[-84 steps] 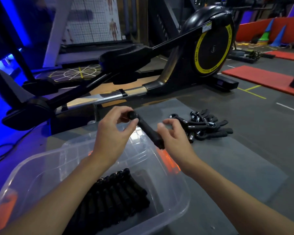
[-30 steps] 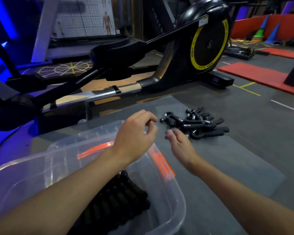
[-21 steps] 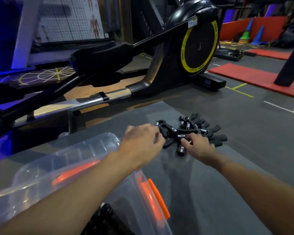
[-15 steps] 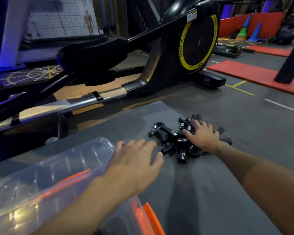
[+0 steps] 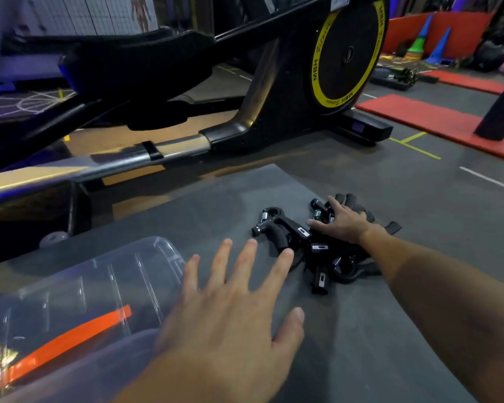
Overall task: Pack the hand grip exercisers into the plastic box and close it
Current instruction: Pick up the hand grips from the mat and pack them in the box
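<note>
A heap of several black hand grip exercisers (image 5: 317, 251) lies on a grey floor mat (image 5: 361, 344). My right hand (image 5: 342, 222) rests flat on top of the heap with its fingers spread. My left hand (image 5: 236, 303) hovers open with straight spread fingers just left of the heap, fingertips near the closest exerciser (image 5: 277, 228). The clear plastic box (image 5: 79, 301) with an orange latch (image 5: 64, 344) sits at the lower left, partly behind my left forearm. Its inside is out of view.
A black elliptical trainer (image 5: 344, 56) with a yellow-ringed flywheel and a silver rail (image 5: 99, 164) stands right behind the mat. Red mats (image 5: 437, 120) and coloured cones (image 5: 419, 39) lie at the far right.
Since 2.8 s ago both hands have let go of the exerciser they held over the box and reached to the heap. The right hand now lies on it, the left has opened flat.
</note>
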The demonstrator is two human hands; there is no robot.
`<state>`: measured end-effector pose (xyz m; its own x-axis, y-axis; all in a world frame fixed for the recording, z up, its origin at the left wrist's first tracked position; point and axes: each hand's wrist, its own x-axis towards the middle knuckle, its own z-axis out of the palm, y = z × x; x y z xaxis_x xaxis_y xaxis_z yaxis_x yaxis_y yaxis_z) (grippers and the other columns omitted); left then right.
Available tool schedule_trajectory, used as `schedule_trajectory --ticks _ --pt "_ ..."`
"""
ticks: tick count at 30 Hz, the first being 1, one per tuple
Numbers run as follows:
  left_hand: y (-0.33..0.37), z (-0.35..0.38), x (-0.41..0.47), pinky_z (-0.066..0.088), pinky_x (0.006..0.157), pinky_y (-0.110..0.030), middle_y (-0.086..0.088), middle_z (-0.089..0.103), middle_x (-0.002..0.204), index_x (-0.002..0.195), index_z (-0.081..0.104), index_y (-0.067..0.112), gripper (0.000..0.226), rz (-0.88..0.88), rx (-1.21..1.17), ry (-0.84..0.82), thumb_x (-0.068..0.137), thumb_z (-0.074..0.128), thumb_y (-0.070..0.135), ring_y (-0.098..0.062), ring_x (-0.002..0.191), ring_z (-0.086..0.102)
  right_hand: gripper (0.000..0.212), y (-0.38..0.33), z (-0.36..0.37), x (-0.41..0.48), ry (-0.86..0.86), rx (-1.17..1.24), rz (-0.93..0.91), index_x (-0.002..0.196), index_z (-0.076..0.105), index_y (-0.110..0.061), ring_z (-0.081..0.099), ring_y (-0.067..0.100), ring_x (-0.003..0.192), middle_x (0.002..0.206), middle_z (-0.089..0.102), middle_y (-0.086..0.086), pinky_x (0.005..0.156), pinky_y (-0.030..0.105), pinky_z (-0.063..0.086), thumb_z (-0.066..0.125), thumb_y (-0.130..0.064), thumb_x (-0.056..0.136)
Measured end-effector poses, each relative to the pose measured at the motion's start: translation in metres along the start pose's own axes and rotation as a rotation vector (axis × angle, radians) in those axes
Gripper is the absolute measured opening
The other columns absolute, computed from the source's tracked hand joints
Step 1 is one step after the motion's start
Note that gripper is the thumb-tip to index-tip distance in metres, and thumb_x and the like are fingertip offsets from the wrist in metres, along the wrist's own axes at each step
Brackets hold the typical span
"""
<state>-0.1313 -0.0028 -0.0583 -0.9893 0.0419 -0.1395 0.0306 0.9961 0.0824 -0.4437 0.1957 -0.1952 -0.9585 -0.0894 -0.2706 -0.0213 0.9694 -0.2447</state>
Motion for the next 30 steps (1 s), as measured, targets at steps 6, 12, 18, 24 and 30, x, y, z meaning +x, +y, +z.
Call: schedule_trajectory --ticks 6,12,18,24,30 --pt "0.001 0.000 -0.001 -0.010 0.117 -0.055 0.009 -0.027 0.159 0.129 -0.044 0.048 0.070 -0.014 -0.002 0.004 0.074 -0.005 0.067 -0.020 0.145 -0.030 0.114 -0.007 0.001 -0.007 -0.014 0.045 -0.098 0.147 0.011 -0.047 0.036 0.032 0.138 0.153 0.032 0.008 0.114 0.052 0.028 0.044 -0.099 0.051" --pt "0.000 0.002 -0.002 -0.009 0.118 -0.054 0.008 -0.020 0.161 0.134 -0.038 0.047 0.070 -0.004 0.006 0.014 0.075 -0.008 0.067 -0.021 0.147 -0.025 0.097 -0.007 -0.004 -0.016 -0.045 0.101 -0.171 0.145 0.025 -0.040 0.043 0.031 0.132 0.147 0.036 0.011 0.113 0.043 0.032 0.057 -0.083 0.064" --pt "0.001 0.001 -0.001 -0.007 0.119 -0.052 0.009 -0.019 0.161 0.140 -0.030 0.046 0.064 -0.016 0.045 -0.016 0.085 -0.004 0.067 -0.020 0.147 -0.025 0.113 -0.013 0.002 -0.019 -0.085 0.121 -0.113 0.147 0.017 -0.043 0.032 0.033 0.140 0.153 0.030 0.012 0.115 0.050 0.027 0.044 -0.099 0.052" --pt "0.001 0.000 -0.002 -0.004 0.120 -0.049 0.010 -0.013 0.163 0.144 -0.022 0.047 0.064 -0.018 0.032 -0.007 0.091 0.007 0.066 -0.017 0.148 -0.021 0.115 -0.030 0.014 -0.029 -0.092 0.042 -0.054 0.138 0.025 -0.056 0.029 0.041 0.140 0.155 0.028 0.003 0.112 0.058 0.025 0.031 -0.107 0.036" --pt "0.002 0.000 -0.003 0.000 0.120 -0.047 0.010 -0.008 0.163 0.145 -0.016 0.047 0.062 -0.022 0.052 0.006 0.092 0.008 0.065 -0.017 0.149 -0.015 0.124 -0.056 0.013 -0.047 -0.183 -0.007 -0.010 0.143 0.021 -0.055 0.021 0.042 0.143 0.161 0.005 0.003 0.113 0.063 0.017 0.033 -0.107 0.031"
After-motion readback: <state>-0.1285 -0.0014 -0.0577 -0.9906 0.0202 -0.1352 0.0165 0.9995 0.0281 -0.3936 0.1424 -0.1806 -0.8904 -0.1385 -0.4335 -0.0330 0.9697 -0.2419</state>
